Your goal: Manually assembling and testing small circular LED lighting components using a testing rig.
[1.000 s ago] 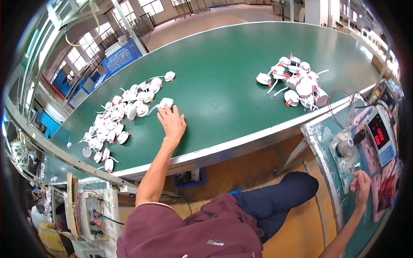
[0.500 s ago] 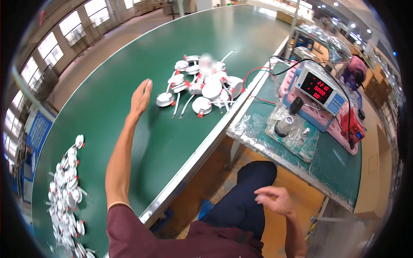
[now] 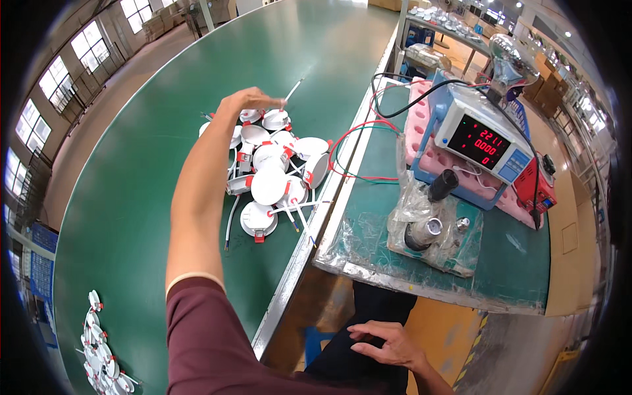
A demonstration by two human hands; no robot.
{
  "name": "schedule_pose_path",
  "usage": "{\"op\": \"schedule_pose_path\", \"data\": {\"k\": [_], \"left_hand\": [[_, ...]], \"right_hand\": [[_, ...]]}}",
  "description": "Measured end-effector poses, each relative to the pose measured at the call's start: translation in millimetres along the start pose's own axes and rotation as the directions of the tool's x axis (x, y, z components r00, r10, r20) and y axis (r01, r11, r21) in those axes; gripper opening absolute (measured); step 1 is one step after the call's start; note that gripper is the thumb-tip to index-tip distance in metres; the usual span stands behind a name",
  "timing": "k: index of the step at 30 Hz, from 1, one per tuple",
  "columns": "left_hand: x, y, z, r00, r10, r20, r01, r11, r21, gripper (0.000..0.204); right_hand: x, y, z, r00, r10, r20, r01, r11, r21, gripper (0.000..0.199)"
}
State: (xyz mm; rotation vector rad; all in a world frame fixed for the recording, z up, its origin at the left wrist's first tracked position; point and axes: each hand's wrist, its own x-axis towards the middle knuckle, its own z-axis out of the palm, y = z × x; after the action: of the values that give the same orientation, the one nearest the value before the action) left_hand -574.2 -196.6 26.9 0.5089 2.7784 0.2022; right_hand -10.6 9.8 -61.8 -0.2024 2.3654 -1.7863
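Note:
My left hand [image 3: 251, 100] reaches over the far edge of a pile of round white downlights [image 3: 268, 185] with red clips and short white cables. Its fingers stretch to the right, their tips beside a white cable [image 3: 294, 89] that sticks up from the pile; the underside of the hand is hidden. Nothing held by it shows. Above my dark-trousered lap, my right hand [image 3: 388, 342] hovers with fingers loosely bent and apart, holding nothing. It is nearest to the front edge of the side bench [image 3: 513, 276].
Another heap of white downlights [image 3: 102, 355] lies at the near left of the green table [image 3: 131, 217]. On the side bench stand a meter [image 3: 480, 141] with red digits, a red device [image 3: 534, 187], a plastic-wrapped fixture [image 3: 424, 230] and red and black leads [image 3: 342, 141].
My left hand has moved from the left of the downlight pile to over its far side. My right hand stays over my lap. The view has shifted, bringing pile and bench leftward.

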Motion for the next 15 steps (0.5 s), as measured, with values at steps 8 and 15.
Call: {"op": "schedule_pose_path", "data": {"k": [8, 15], "left_hand": [[-94, -20, 27, 0.998, -0.019, 0.064, 0.016, 0.998, 0.06, 0.07], [-210, -45, 43, 0.98, -0.006, -0.198, -0.014, 0.995, -0.1, 0.087]], "right_hand": [[16, 4, 8, 0.997, -0.014, 0.078, 0.012, 0.999, 0.033, 0.031], [68, -23, 25, 0.993, -0.112, -0.041, 0.115, 0.991, 0.063, 0.031]]}}
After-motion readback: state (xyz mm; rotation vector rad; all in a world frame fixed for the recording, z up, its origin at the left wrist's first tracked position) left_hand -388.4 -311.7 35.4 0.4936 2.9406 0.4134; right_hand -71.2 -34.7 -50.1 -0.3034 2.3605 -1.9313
